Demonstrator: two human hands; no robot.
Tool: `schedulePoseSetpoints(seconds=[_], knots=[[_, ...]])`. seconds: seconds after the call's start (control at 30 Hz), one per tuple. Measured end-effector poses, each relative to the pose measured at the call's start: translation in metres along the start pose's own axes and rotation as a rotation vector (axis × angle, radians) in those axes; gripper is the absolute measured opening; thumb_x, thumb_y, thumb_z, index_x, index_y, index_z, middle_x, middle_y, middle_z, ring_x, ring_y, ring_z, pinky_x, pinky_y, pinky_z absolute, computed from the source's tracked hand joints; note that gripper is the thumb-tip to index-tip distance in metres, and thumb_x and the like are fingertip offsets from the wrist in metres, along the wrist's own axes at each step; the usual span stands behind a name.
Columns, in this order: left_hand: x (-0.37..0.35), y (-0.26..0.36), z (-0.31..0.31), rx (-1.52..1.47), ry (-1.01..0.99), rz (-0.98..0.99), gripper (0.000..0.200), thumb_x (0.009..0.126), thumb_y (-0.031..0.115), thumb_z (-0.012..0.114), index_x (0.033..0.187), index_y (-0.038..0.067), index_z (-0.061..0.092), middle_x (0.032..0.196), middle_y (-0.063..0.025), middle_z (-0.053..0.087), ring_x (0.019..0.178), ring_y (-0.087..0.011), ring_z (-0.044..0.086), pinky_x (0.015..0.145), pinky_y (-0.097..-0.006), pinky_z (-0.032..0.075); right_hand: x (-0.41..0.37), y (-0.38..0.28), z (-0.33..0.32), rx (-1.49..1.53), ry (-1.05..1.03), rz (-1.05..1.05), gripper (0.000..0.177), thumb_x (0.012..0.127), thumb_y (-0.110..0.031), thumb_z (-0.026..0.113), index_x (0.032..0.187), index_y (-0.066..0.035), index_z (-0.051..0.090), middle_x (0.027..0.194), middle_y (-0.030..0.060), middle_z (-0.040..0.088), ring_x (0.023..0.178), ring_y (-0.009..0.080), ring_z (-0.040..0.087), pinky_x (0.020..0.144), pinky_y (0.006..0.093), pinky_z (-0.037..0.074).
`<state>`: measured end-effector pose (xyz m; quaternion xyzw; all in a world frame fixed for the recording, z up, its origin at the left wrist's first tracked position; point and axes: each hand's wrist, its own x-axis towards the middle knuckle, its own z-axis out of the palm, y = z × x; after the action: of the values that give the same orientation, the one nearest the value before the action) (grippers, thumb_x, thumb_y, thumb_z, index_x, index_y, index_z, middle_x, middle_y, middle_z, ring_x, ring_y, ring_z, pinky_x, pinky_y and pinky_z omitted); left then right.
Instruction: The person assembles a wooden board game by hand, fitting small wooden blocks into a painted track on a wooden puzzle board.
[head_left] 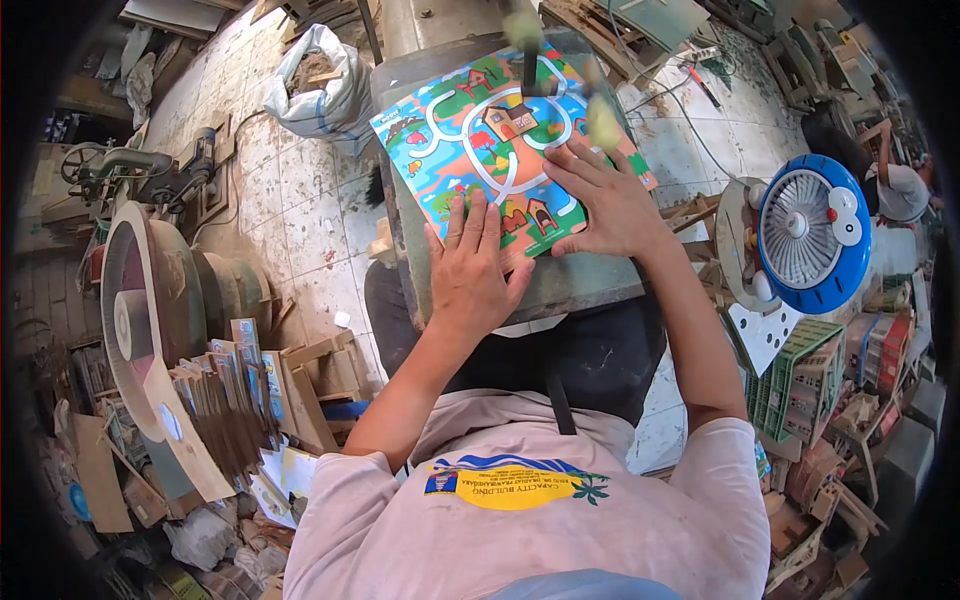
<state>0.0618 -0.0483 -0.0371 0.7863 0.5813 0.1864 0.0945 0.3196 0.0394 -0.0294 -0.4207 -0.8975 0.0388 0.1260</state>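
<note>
A colourful printed board point(455, 150) with white winding tracks, small houses and trees lies tilted on the grey machine table point(590, 285). My left hand point(472, 262) rests flat on its near left edge, fingers stretched forward. On the near right part of the board lies my right hand point(608, 203), its fingers spread and thumb out to the side. Just beyond the right fingertips, a dark vertical machine part point(530, 72) comes down over the board's far edge, and blurred yellowish parts hang around it. The spot where it meets the board is hidden.
A blue fan point(815, 235) stands at the right, above a green crate point(795, 375). To the left are a large wheel-shaped machine point(135, 320) and stacked thin boards point(225, 395). A white sack point(320, 95) sits at the far left; another person point(900, 190) is at far right.
</note>
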Motion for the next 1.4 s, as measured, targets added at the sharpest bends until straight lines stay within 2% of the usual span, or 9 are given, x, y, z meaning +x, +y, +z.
schedulePoseSetpoints(seconds=[0.07,0.4,0.47,0.67,1.03,1.13,1.2,1.4], knots=[[0.001,0.002,0.000,0.023,-0.009,-0.009,0.087,0.090,0.042,0.081,0.156,-0.005,0.052,0.171,-0.0235,0.042,0.161,-0.0452,0.035,0.122,-0.0756,0.027,0.001,0.001,-0.003,0.016,-0.019,-0.001,0.117,0.073,-0.092,0.066,0.158,-0.012,0.056,0.166,0.0039,0.052,0.156,0.0284,0.045,0.131,0.0635,0.025],[0.005,0.008,-0.004,0.040,-0.011,-0.036,0.087,0.088,0.041,0.082,0.156,-0.004,0.052,0.171,-0.0232,0.041,0.161,-0.0444,0.035,0.123,-0.0749,0.027,0.009,0.012,-0.006,0.012,-0.046,-0.047,0.118,0.073,-0.094,0.064,0.159,-0.014,0.055,0.164,0.0037,0.054,0.154,0.0278,0.046,0.129,0.0647,0.027],[0.006,0.006,-0.019,0.024,-0.100,-0.009,0.086,0.087,0.038,0.082,0.157,-0.002,0.052,0.172,-0.0218,0.041,0.161,-0.0432,0.034,0.124,-0.0737,0.027,0.009,0.018,-0.003,0.012,-0.040,-0.065,0.119,0.072,-0.095,0.064,0.159,-0.014,0.055,0.164,0.0042,0.054,0.154,0.0284,0.046,0.129,0.0649,0.027],[0.007,0.000,-0.019,0.030,-0.124,0.015,0.086,0.086,0.037,0.083,0.158,0.002,0.052,0.172,-0.0190,0.041,0.162,-0.0425,0.034,0.125,-0.0733,0.027,0.013,0.030,-0.001,0.012,-0.061,-0.105,0.121,0.071,-0.095,0.064,0.161,-0.015,0.053,0.164,0.0048,0.054,0.154,0.0304,0.046,0.129,0.0651,0.026],[0.009,0.016,-0.007,0.050,-0.040,0.007,0.084,0.088,0.038,0.082,0.155,-0.005,0.053,0.168,-0.0240,0.046,0.159,-0.0444,0.039,0.123,-0.0735,0.028,0.027,0.052,-0.006,0.054,-0.153,-0.157,0.118,0.069,-0.089,0.073,0.161,-0.018,0.052,0.168,0.0068,0.049,0.160,0.0336,0.038,0.133,0.0643,0.018],[0.010,0.018,-0.002,0.061,-0.024,-0.001,0.083,0.088,0.038,0.082,0.153,-0.006,0.054,0.167,-0.0244,0.046,0.158,-0.0446,0.040,0.123,-0.0737,0.028,0.029,0.055,-0.009,0.087,-0.154,-0.170,0.117,0.069,-0.087,0.075,0.161,-0.018,0.052,0.170,0.0068,0.047,0.162,0.0347,0.034,0.133,0.0648,0.016],[0.010,0.019,-0.001,0.069,-0.017,-0.009,0.083,0.089,0.039,0.082,0.153,-0.006,0.055,0.167,-0.0245,0.047,0.158,-0.0447,0.040,0.122,-0.0738,0.028,0.031,0.056,-0.011,0.090,-0.225,-0.135,0.115,0.069,-0.085,0.077,0.161,-0.020,0.052,0.171,0.0060,0.046,0.164,0.0347,0.029,0.134,0.0647,0.014],[0.013,0.024,-0.001,0.069,-0.016,-0.039,0.082,0.089,0.039,0.081,0.153,-0.006,0.055,0.168,-0.0238,0.046,0.159,-0.0437,0.039,0.121,-0.0746,0.029,0.035,0.057,-0.015,0.099,-0.244,-0.132,0.118,0.068,-0.085,0.077,0.164,-0.022,0.050,0.172,0.0044,0.045,0.163,0.0331,0.031,0.135,0.0628,0.014]])
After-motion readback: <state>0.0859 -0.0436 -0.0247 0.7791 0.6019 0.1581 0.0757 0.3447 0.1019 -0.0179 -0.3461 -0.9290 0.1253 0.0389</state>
